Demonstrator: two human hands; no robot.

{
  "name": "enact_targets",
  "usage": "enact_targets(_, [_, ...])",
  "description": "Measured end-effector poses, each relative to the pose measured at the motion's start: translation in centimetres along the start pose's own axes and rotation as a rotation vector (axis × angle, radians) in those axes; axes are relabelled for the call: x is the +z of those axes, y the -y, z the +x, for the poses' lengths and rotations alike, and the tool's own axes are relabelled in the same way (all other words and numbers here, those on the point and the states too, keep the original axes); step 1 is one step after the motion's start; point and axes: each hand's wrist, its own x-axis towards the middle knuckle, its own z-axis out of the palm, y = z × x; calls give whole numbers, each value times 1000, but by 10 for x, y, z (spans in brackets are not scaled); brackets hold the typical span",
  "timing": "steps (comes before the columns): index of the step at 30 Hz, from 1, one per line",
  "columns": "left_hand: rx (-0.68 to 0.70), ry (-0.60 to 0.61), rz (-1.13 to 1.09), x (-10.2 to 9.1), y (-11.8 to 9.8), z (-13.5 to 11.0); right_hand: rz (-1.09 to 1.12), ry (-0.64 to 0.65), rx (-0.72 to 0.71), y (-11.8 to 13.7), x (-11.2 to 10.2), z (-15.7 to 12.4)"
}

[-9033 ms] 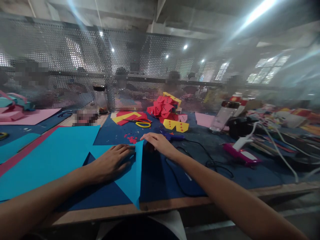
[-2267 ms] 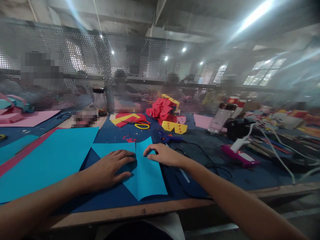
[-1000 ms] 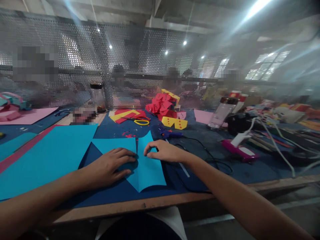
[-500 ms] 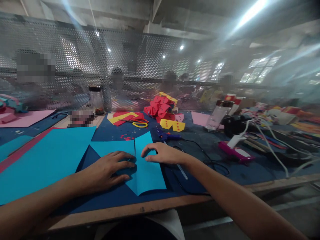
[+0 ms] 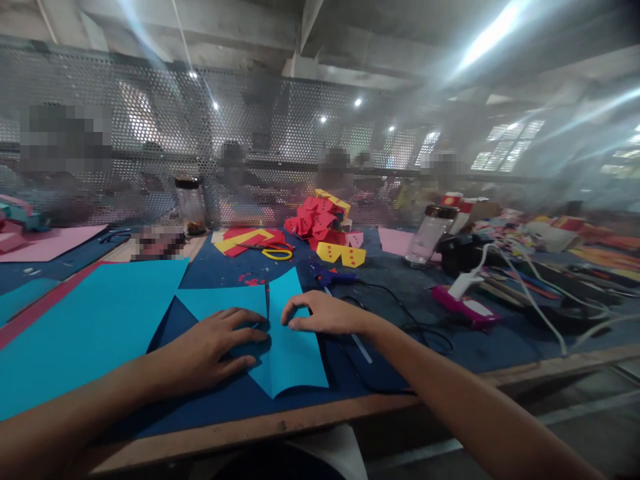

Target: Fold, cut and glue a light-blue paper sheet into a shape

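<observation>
A sheet of bright blue paper (image 5: 295, 360) lies in front of me, with an upright crease and a slit running down from its top edge. My left hand (image 5: 225, 343) rests on its left part, fingers spread and fingertips beside the crease. Over the right panel is my right hand (image 5: 320, 312), its index finger and thumb curved with blue paper showing between them; nothing is visible in its grasp. Just beyond that hand lies a blue glue gun (image 5: 336, 276) with a black cord.
A larger blue sheet (image 5: 100, 327) covers the left side. Yellow-handled scissors (image 5: 277, 253), red and yellow cutouts (image 5: 320, 220) and a glass bottle (image 5: 430, 237) stand or lie farther back. At right are a purple-and-white device (image 5: 467, 307) and white cables. A perforated screen (image 5: 280, 140) closes the back.
The view has shifted slightly, so the table things appear a little lower and farther left. My right index finger and thumb tips are closer together; my left hand stays on the paper.
</observation>
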Motion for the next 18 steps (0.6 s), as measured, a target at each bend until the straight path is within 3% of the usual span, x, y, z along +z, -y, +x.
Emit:
enact_targets(8, [81,-9,-25,3,3,-1,20,-76,25,-2,0,1])
enact_targets(18, [57,-3,-69,0,-1,0,1,23,5,-1,-3,-1])
